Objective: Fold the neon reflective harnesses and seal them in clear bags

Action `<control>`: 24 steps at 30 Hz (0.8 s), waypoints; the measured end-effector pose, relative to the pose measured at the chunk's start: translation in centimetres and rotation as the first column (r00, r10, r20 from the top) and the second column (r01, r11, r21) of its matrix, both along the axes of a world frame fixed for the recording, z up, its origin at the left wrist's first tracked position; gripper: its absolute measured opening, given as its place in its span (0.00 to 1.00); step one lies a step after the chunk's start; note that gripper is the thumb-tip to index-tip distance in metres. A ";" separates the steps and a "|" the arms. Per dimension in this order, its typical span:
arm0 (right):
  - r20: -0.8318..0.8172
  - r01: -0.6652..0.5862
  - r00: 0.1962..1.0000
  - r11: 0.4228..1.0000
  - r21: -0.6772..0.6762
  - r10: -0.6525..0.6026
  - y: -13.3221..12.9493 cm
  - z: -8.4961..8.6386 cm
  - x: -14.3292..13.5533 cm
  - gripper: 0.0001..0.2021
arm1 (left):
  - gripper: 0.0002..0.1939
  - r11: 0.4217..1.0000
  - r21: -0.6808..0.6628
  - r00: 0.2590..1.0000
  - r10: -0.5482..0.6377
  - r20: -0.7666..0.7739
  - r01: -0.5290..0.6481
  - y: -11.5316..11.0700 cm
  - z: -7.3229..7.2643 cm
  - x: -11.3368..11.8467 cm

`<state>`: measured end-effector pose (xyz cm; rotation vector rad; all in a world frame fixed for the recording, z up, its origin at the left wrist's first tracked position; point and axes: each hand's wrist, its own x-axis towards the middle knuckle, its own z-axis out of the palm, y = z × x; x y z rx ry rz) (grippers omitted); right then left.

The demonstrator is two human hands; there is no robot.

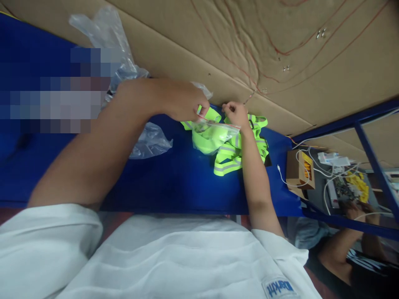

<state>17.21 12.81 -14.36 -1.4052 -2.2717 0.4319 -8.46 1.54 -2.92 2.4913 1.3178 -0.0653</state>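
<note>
A clear zip bag (215,135) stuffed with neon-yellow reflective vest lies on the blue table, partly atop loose vest straps (232,160).

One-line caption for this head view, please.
Both hands, left hand and right hand, pinch a clear zip bag of neon-yellow reflective straps over a blue table.

A glossy clear plastic bag (215,135) holds neon cloth straps (232,155) with matt grey bands, on a smooth blue tabletop (187,182) beside rough brown cardboard (280,54).

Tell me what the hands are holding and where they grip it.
Both the left hand and right hand pinch the top edge of a clear bag holding neon-yellow straps.
</note>
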 end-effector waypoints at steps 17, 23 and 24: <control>0.043 0.044 0.998 0.986 -0.159 -0.038 -1.1 0.4 -2.0 0.14 | 0.12 1.000 0.018 0.999 0.016 -0.029 -0.016 0.1 -0.3 -0.3; 0.122 0.009 0.993 0.986 -0.165 0.011 -3.7 0.4 -1.1 0.05 | 0.09 0.999 -0.003 0.998 0.033 -0.059 -0.034 -0.4 0.2 0.3; 0.136 0.022 0.991 0.987 -0.158 0.000 -3.8 0.5 -1.1 0.05 | 0.09 1.000 -0.001 0.998 0.030 -0.058 -0.030 -0.4 0.2 0.3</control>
